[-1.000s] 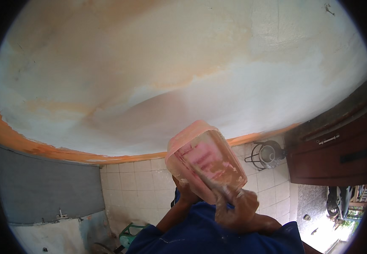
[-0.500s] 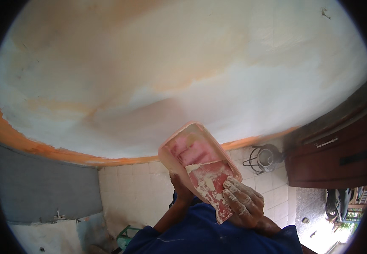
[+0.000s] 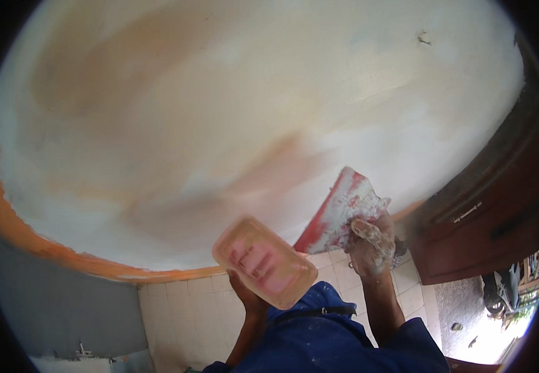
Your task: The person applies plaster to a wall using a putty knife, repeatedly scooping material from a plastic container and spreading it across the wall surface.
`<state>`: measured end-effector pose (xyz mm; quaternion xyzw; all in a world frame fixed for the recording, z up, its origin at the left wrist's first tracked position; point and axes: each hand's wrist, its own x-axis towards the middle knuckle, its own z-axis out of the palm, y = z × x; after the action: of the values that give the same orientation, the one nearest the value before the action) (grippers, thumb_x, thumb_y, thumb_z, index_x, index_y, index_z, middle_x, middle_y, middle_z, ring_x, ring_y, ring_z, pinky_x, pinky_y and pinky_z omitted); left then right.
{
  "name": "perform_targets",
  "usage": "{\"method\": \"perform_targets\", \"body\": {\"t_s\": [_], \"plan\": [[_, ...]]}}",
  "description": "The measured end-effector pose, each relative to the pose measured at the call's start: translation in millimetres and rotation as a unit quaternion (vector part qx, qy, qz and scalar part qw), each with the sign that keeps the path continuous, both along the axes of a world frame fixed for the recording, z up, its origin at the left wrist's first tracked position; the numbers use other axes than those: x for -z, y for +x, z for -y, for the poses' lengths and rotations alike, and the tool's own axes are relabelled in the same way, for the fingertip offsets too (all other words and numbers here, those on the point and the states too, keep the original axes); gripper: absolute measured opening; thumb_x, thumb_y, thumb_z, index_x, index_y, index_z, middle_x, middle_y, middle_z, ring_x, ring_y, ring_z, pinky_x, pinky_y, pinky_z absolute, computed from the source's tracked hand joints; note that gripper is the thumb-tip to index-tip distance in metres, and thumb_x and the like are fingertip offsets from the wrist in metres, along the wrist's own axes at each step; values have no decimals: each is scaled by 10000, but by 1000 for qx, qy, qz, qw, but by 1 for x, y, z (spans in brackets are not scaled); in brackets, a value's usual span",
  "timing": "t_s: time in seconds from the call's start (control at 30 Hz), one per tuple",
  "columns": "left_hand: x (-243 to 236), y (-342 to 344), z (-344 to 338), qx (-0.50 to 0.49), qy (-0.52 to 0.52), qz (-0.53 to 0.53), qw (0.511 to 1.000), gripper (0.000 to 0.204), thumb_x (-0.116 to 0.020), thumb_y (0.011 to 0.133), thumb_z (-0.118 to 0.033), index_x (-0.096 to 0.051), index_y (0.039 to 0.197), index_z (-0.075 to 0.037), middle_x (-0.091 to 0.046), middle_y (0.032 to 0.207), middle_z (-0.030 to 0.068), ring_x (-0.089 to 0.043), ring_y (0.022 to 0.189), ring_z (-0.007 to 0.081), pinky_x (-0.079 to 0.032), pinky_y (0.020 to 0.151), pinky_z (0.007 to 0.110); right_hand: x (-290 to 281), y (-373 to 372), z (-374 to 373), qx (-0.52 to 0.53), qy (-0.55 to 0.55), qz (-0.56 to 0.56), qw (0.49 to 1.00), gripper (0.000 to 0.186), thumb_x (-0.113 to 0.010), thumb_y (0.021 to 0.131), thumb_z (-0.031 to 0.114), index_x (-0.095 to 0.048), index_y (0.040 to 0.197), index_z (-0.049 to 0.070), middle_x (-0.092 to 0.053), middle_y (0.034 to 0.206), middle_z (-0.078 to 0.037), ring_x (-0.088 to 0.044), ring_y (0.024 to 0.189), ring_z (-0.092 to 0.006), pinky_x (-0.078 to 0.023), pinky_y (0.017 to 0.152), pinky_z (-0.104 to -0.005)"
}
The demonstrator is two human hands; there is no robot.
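My left hand (image 3: 249, 297) grips a shallow pink plastic tub (image 3: 264, 262) from its left side, its fingers mostly behind the tub. The tub is tilted, with darker pink patches and pale smears on it. In my right hand (image 3: 374, 245) is a flat red putty spreader (image 3: 334, 214), held up to the right of the tub and coated with whitish putty. Putty also covers the fingers of this hand. Before both hands stands a wall (image 3: 219, 124) patched in white and beige; whether the spreader touches it I cannot tell.
An orange band (image 3: 51, 252) runs along the wall's lower and left edge. White tiles (image 3: 179, 311) cover the floor. To the right is a dark red-brown door (image 3: 462, 242) with a handle, and a bright doorway beyond. A grey panel (image 3: 64, 292) stands at the left.
The spreader has left the tub and moved up and right with my right hand. My left hand has lowered the tub and turned it. The view has shifted somewhat.
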<state>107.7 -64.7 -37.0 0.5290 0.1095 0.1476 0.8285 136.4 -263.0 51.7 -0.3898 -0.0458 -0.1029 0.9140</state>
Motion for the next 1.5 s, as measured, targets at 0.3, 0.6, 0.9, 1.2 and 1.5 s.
{"method": "perform_targets", "body": {"t_s": [0.3,0.6,0.9,1.2,1.5], "plan": [[18,-4,-7,4,-49,-12,999,435,-414,958,-407,-365,1300,-143,-462,1200,88,-533,1058,280,-533,798,426,-1,43,-21,88,74,3,993,175,-697,802,87,-608,936,18,-629,740,-36,-548,502,-82,-334,344,-213],[9,-4,-1,-22,-80,-39,996,486,-507,922,-372,-341,1309,-131,-453,1196,86,-529,1058,266,-534,803,413,21,73,-49,64,110,-49,991,115,-640,845,84,-607,951,54,-645,773,-30,-581,517,-106,-388,350,-236],[19,0,-18,-41,54,-14,998,470,-514,917,-364,-351,1300,-145,-454,1181,83,-534,1041,259,-559,751,381,-16,89,-65,99,184,-28,977,161,-646,850,90,-592,989,27,-645,840,-47,-616,607,-123,-409,374,-265],[22,0,-29,-15,-48,-60,997,431,-449,942,-412,-368,1290,-171,-462,1182,73,-530,1050,272,-548,773,405,-33,92,-66,133,170,-82,973,162,-668,838,121,-590,941,24,-613,723,-33,-542,483,-110,-308,330,-260],[21,-2,-38,20,-89,-125,988,567,-431,900,-549,-339,1324,-185,-434,1245,86,-480,1118,316,-483,861,466,-28,97,-72,146,183,-148,961,195,-665,834,158,-556,905,13,-580,696,-56,-539,474,-149,-319,337,-273]]}}
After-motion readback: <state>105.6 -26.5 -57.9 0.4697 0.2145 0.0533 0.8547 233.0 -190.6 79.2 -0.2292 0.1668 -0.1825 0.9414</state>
